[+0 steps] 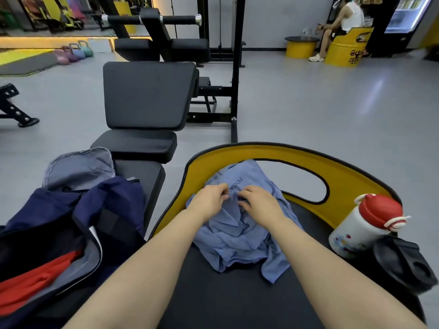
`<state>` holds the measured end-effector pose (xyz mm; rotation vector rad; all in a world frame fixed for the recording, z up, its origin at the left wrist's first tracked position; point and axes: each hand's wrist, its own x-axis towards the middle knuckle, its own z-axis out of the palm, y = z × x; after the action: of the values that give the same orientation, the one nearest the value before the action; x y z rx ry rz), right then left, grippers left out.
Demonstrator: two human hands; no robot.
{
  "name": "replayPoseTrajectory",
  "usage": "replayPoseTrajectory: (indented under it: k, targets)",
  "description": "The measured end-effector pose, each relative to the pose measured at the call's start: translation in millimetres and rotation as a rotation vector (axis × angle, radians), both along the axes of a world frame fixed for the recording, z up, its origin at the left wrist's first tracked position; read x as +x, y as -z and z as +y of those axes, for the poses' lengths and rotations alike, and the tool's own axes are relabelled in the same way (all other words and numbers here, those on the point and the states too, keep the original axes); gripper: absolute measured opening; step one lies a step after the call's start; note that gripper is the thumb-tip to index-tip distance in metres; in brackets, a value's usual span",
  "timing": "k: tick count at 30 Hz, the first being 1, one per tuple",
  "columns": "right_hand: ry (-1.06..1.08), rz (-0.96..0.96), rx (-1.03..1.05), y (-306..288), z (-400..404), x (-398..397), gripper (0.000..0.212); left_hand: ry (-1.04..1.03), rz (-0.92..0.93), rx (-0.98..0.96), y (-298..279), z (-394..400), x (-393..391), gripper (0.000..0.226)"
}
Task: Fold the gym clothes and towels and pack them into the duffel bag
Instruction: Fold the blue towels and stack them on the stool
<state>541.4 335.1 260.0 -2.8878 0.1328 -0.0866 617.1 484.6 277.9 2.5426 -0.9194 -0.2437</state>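
1. Under both sets of fingertips lies a crumpled blue shirt point(240, 224), heaped on a black seat point(228, 295) with a yellow backrest point(344, 176).
2. Left hand point(209, 199) curls its fingers point(222, 189) together, pinching a fold of the cloth.
3. Right hand point(257, 201) does likewise, its fingers point(244, 194) just beside the left ones.
4. Left of the fingers, well apart, a navy duffel bag point(78, 224) gapes open with red fabric point(35, 279) inside.
5. Right of them stands a white bottle point(356, 231) with a red cap.

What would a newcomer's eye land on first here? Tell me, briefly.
Probably the crumpled blue shirt at the centre, on the black seat with the yellow backrest, with the left hand and right hand gripping it. Next, the red-capped white bottle at right and the open navy duffel bag at left.
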Motion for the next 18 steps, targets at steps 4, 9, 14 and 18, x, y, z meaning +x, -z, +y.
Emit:
replayPoseTrajectory:
  k: [4, 9, 14, 18]
  targets:
    - [0.093, -0.042, 0.201, -23.0, 10.7, -11.8, 0.021, 0.013, 0.046, -0.116, -34.9, 5.0, -8.1, 0.005]
    - [0.208, -0.133, 0.594, -67.4, 27.9, -31.3, 0.011, 0.021, 0.061, -0.242, -80.4, 11.3, -31.4, 0.015]
    - [0.253, -0.25, 0.725, -122.5, 36.5, -52.8, 0.008, -0.019, 0.064, -0.371, -127.6, 21.3, -54.1, 0.014]
    - [0.261, -0.34, 0.753, -168.7, 42.9, -67.4, 0.01, -0.055, 0.017, -0.44, -171.0, 26.6, -73.1, 0.006]
